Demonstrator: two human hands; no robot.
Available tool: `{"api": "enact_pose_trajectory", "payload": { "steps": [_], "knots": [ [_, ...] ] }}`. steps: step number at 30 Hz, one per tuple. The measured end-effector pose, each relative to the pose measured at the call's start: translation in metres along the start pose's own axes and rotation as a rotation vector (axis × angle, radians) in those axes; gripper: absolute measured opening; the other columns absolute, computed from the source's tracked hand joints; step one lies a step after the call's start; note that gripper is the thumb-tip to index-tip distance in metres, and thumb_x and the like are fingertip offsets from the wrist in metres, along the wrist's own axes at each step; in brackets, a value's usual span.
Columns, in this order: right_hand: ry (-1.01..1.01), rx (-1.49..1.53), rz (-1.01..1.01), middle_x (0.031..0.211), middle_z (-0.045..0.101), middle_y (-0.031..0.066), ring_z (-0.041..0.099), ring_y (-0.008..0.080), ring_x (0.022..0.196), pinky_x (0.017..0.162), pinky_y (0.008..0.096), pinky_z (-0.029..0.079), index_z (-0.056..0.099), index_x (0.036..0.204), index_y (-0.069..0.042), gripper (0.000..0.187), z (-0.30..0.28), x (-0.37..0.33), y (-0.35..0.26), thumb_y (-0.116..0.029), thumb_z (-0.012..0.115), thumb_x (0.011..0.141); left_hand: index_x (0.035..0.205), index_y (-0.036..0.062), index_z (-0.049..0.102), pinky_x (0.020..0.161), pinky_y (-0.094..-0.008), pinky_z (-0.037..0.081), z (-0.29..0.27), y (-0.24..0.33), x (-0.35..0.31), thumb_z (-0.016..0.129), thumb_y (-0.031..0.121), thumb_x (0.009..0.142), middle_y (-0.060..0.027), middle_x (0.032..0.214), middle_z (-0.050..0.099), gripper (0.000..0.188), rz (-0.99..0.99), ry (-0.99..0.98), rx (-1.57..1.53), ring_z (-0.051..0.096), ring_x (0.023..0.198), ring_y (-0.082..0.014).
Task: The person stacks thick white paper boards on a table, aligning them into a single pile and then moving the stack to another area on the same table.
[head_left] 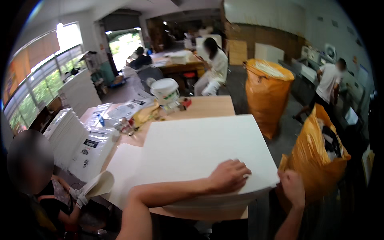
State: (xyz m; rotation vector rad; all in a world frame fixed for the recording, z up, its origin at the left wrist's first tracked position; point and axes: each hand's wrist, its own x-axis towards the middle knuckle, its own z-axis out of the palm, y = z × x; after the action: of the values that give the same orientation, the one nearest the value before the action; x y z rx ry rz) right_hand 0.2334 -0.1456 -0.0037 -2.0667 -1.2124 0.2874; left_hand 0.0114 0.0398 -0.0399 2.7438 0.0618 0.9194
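A thick stack of large white paper sheets (200,140) lies on the table in front of me. My left hand (230,176) rests palm down on its top sheet near the front right, the fingers slightly bent and holding nothing. At the right corner of the stack, my right hand (292,187) is closed with its fingertips on the sheet edges. How many sheets it pinches is hidden.
A gloved co-worker at left holds a curled sheet (100,185). Wrapped paper packs (90,154) stand beyond. A white bucket (164,91) and loose plastic wrap (128,108) occupy the table's far side. Orange sacks (267,98) stand on the right. Other people sit and stand farther off.
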Motion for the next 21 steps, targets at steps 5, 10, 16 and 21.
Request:
{"api": "enact_pose_trajectory", "payload": {
  "steps": [5, 10, 16, 21],
  "knots": [
    [0.280, 0.173, -0.218, 0.065, 0.052, 0.0035, 0.051, 0.0124, 0.056, 0.051, 0.0299, 0.042, 0.050, 0.078, -0.008, 0.035, 0.059, 0.002, -0.026, -0.028, 0.066, 0.102, 0.104, 0.0061, 0.070, 0.076, -0.0398, 0.057, -0.008, -0.003, -0.005, 0.072, 0.005, 0.087, -0.0128, 0.100, 0.069, 0.018, -0.226, 0.103, -0.260, 0.068, 0.092, -0.0299],
    [-0.028, 1.186, 0.076, 0.070, 0.057, 0.0005, 0.056, 0.0068, 0.057, 0.048, 0.0235, 0.043, 0.050, 0.079, -0.011, 0.033, 0.038, 0.004, -0.031, -0.029, 0.067, 0.102, 0.108, 0.0057, 0.068, 0.082, -0.0382, 0.056, -0.010, 0.004, 0.003, 0.077, 0.014, 0.088, -0.0141, 0.104, 0.068, 0.024, -0.126, 0.111, -0.309, 0.069, 0.097, -0.0323],
    [-0.177, 1.303, 0.219, 0.062, 0.053, -0.0023, 0.055, 0.0089, 0.051, 0.043, 0.0238, 0.035, 0.055, 0.080, -0.010, 0.029, 0.031, 0.017, -0.024, -0.027, 0.065, 0.101, 0.128, 0.0049, 0.060, 0.097, -0.0408, 0.052, -0.024, 0.008, 0.007, 0.091, 0.038, 0.077, -0.0175, 0.127, 0.061, 0.068, -0.112, -0.044, -0.332, 0.063, 0.115, -0.0341],
    [-0.150, 1.301, 0.243, 0.060, 0.053, -0.0014, 0.055, 0.0113, 0.048, 0.042, 0.0242, 0.036, 0.057, 0.081, -0.010, 0.027, 0.030, 0.018, -0.032, -0.026, 0.064, 0.102, 0.129, 0.0098, 0.059, 0.100, -0.0432, 0.052, -0.026, 0.006, 0.005, 0.092, 0.038, 0.075, -0.0158, 0.129, 0.058, 0.069, -0.173, -0.094, -0.349, 0.061, 0.121, -0.0334]
  ]
}}
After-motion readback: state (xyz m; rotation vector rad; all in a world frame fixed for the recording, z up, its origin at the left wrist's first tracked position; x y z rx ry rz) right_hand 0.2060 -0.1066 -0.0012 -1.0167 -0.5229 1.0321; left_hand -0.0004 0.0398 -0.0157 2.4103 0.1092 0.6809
